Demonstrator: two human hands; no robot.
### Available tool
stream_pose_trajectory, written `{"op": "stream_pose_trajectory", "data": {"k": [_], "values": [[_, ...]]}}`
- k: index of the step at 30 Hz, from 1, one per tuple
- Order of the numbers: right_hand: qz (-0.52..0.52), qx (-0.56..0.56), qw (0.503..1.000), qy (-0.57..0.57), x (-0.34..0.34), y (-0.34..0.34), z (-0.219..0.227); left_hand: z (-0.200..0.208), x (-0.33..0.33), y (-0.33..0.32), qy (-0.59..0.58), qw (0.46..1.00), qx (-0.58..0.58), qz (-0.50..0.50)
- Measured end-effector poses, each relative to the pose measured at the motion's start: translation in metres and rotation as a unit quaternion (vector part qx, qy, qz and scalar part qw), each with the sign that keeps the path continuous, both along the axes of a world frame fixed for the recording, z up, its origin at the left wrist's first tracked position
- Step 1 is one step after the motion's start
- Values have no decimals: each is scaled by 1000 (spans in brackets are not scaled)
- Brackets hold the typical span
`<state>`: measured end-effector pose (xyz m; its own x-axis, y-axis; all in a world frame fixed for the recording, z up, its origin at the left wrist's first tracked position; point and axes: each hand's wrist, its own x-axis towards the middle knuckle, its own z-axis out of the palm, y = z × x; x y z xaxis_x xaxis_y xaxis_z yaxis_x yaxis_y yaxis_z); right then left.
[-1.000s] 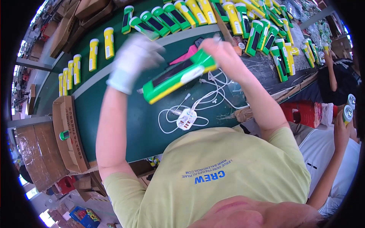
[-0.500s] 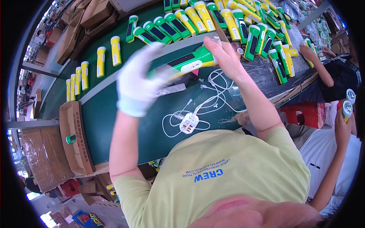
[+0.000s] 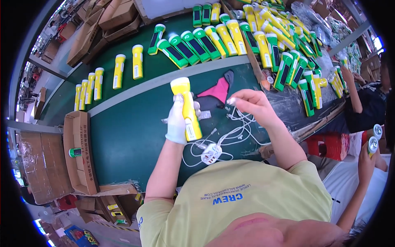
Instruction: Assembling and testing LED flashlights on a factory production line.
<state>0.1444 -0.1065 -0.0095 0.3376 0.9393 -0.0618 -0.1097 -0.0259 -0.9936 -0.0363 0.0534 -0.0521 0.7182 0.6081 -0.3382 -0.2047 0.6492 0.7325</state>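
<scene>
My left hand (image 3: 177, 119), in a white glove, is wrapped around a yellow flashlight (image 3: 189, 111) with a white rim, held nearly upright over the green table. My bare right hand (image 3: 253, 106) has its fingers pinched together to the right of it. Something small and white shows at those fingertips; whether it is a plug or a finger covering I cannot make out. White charging cables (image 3: 242, 127) lie right below this hand and run to a white multi-port charger (image 3: 212, 153). A pink and black cloth (image 3: 218, 91) lies between and beyond my hands.
Green and yellow flashlights (image 3: 193, 47) stand in a row beyond the grey rail (image 3: 135, 90), with a heap of them (image 3: 284, 37) at the far right. An open cardboard box (image 3: 84, 164) sits at left. At right, another person's hand (image 3: 366, 160) holds flashlights.
The flashlight in my left hand has turned from lying sideways, green side showing, to nearly upright, yellow side showing. My right hand has left it and come down toward the cables.
</scene>
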Motion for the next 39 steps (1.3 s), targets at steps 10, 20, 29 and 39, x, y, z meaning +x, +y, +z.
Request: {"op": "stream_pose_trajectory", "data": {"k": [10,20,29,39], "values": [[10,172,723,-669,-47,38,-8,-26,17,-11,-9,998,64,-1],[207,91,843,-488,-65,-9,-47,8,28,-9,-47,992,116,7],[130,148,971,-137,-74,-12,-38,-3,30,-14,-18,992,124,14],[-76,-12,989,128,7,-3,-34,-1,52,-24,-81,973,-24,-215]]}}
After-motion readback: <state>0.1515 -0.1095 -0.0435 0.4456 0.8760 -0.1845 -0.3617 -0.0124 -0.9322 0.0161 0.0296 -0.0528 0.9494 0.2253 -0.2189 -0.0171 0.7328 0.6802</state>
